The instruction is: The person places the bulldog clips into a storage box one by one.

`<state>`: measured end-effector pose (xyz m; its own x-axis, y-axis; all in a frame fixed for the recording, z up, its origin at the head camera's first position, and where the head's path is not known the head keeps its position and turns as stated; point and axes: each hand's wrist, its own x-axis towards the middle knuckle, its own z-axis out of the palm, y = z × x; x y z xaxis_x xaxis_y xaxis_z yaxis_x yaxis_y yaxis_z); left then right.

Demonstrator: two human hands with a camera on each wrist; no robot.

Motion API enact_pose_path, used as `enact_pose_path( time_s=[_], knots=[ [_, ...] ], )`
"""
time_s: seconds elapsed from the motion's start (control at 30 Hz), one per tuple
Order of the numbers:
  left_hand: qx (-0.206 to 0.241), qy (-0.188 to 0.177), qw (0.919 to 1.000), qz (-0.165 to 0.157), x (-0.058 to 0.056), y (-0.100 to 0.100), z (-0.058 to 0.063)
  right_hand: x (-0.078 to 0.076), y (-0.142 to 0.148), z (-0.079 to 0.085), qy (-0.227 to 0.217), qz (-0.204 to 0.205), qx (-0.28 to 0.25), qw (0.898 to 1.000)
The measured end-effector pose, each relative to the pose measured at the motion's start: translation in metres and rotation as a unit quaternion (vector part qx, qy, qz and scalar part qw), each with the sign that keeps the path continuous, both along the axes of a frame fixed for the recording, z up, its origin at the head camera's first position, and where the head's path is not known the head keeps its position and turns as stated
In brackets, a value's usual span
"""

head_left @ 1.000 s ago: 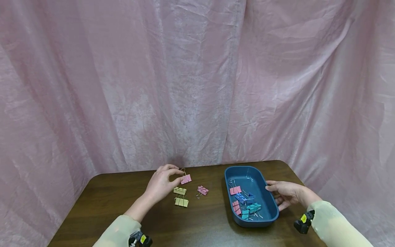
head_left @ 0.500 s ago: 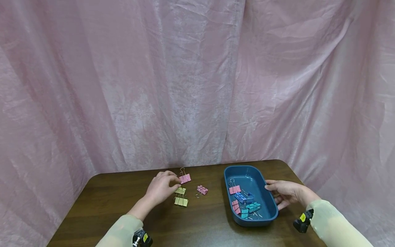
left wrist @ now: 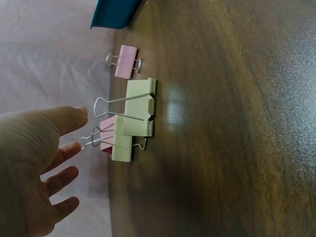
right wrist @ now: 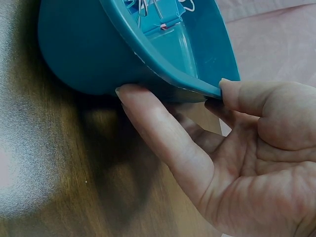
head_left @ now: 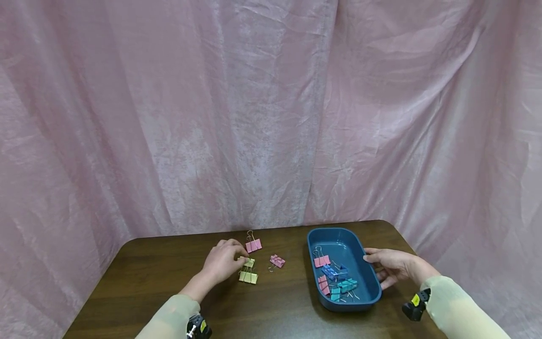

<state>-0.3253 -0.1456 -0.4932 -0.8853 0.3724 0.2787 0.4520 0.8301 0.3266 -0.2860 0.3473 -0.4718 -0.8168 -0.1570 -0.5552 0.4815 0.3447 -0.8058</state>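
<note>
My left hand (head_left: 223,262) hovers with loosely bent fingers beside two yellow binder clips on the table. In the left wrist view its thumb and fingers (left wrist: 63,181) are apart with nothing between them, close to the wire handles of the small yellow clip (left wrist: 121,143) and the larger yellow clip (left wrist: 140,108). A pink binder clip (head_left: 254,245) lies just behind, another pink one (head_left: 277,261) to the right. My right hand (head_left: 393,266) grips the blue tray (head_left: 367,249) by its right side, thumb at the rim and fingers against the outer wall.
Inside the tray lie pink clips (head_left: 322,261), blue clips (head_left: 334,271) and teal clips (head_left: 348,285). The brown wooden table (head_left: 279,306) ends at a pink curtain (head_left: 262,117) behind it.
My left hand has moved from beside the rear pink clip toward the front, to the yellow clips. The pink clip stays on the table. My right hand still holds the tray.
</note>
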Motion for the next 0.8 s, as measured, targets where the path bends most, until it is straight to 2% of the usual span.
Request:
enact_pose_path(
  time_s=[0.3, 0.8],
  knots=[
    [-0.004, 0.003, 1.0000, 0.002, -0.0028, 0.0006, -0.0087, 0.0001, -0.0003, -0.0008, 0.004, -0.009, 0.005, 1.000],
    [0.003, 0.002, 0.9999, -0.012, 0.0004, 0.0038, -0.0094, 0.0004, 0.0007, -0.0040, 0.007, 0.003, -0.014, 1.000]
  ],
)
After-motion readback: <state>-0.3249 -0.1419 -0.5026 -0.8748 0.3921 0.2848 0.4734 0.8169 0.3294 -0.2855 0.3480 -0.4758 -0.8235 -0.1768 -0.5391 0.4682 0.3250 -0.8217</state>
